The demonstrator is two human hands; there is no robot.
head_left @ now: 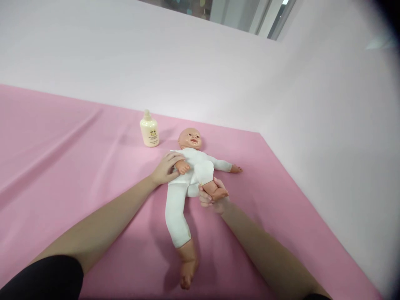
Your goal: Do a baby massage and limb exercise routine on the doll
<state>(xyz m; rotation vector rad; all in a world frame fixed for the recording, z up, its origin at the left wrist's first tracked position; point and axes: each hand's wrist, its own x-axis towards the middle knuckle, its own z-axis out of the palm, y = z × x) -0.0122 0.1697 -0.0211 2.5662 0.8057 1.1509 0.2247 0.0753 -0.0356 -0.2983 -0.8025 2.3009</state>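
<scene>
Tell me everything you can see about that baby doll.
The baby doll lies face up on the pink cloth, head toward the cream bottle. It looks plastic, in a white suit, feet bare. One leg stretches straight; the other is bent up, held by the right hand. The left hand rests on its side.

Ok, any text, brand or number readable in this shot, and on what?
Cream bottle: a small dark emblem and lines of print on its front, too small and blurred to read.
Doll, pink cloth and white wall: no text.
</scene>
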